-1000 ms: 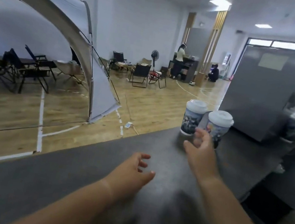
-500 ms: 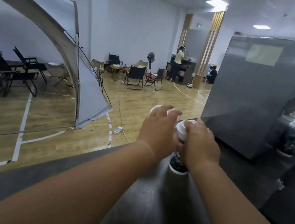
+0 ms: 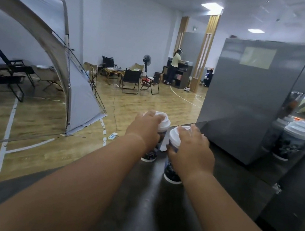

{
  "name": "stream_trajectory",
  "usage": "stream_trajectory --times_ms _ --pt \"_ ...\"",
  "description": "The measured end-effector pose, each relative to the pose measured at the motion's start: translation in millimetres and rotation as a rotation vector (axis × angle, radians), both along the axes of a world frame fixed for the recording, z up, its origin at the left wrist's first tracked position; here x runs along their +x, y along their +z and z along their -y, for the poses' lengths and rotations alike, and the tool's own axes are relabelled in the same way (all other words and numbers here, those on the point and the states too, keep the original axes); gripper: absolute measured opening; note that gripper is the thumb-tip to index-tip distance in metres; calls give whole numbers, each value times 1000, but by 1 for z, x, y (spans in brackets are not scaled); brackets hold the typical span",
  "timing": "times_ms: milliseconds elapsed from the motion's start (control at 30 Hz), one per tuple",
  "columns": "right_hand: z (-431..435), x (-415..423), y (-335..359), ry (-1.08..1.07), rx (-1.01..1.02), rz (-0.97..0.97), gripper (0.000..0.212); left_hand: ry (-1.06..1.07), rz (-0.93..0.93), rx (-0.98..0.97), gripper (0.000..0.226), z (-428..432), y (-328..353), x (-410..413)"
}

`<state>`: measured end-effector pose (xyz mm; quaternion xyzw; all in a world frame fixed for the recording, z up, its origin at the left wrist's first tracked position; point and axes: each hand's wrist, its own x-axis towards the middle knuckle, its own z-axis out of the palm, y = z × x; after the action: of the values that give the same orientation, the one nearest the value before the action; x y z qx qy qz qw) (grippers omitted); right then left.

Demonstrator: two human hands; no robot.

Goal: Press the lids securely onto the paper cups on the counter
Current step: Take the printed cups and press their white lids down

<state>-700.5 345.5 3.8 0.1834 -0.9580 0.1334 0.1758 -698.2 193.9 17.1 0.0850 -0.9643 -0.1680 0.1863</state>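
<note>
1. Head view, layout. Two paper cups stand upright on the dark table [image 3: 151, 212], just beside each other and near its far edge. They are the left cup [image 3: 150, 155] and the right cup [image 3: 171, 171], each capped in white.
2. Head view, left side. The left grip [image 3: 146, 129] is cupped over the left lid [image 3: 164, 121], with fingers curled over its far rim. The palm hides most of the top (whether the rim is seated under it: cannot tell).
3. Head view, right side. The right grip [image 3: 192, 152] clasps the right lid [image 3: 174, 134], fingers across the top and thumb down on the cup wall below the rim.
4. Step in hand, as I read it: both lids are being pressed down at once. Push straight down through the palms, not outward. Paper walls likely buckle under a squeeze, so keep the thumb light.
5. Walk the pressure round each rim, since a lid probably seats on one side first. Check for an even seam all round.
6. The grey cabinet [image 3: 250, 103] stands close on the right, with more lidded cups [image 3: 293, 139] beside it. Mind the right elbow.
</note>
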Motion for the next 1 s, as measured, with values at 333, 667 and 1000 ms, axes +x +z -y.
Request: stream_trajectory --times_ms 333,667,1000 --pt "51 68 34 107 -138 -70 55 44 -48 -104 59 78 23 162" --pt "213 320 42 529 -198 16 58 279 -62 -148 62 228 46 482" --pt "344 540 23 802 -93 107 65 449 -2 -151 64 334 29 760"
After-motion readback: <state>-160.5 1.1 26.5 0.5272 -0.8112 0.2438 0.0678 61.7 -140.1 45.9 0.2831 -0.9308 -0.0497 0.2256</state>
